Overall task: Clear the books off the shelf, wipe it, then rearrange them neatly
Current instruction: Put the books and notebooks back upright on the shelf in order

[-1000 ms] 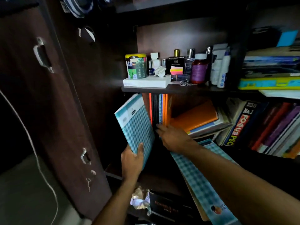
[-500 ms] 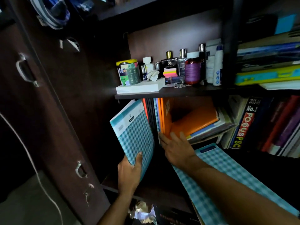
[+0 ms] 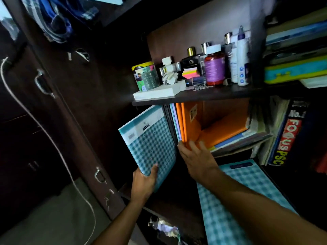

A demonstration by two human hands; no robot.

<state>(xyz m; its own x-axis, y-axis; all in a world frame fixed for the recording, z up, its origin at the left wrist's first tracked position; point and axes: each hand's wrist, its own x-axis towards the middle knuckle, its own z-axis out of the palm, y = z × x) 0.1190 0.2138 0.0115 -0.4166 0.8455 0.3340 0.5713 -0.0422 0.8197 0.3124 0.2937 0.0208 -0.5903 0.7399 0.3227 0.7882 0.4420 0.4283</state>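
Teal checked notebook (image 3: 150, 147), thin and floppy, gripped low by left hand (image 3: 144, 181); right hand (image 3: 196, 156), fingers straight, presses orange books (image 3: 191, 128).

I am seeing two bare forearms coming up from the bottom edge of my view, and neither is wearing a sleeve, watch, band or ring. The left hand (image 3: 144, 181) is showing its back and a short, unpainted thumbnail. The right hand (image 3: 198, 160), nearer the orange books (image 3: 192, 128), is likewise showing its back, its fingers plain and unadorned.
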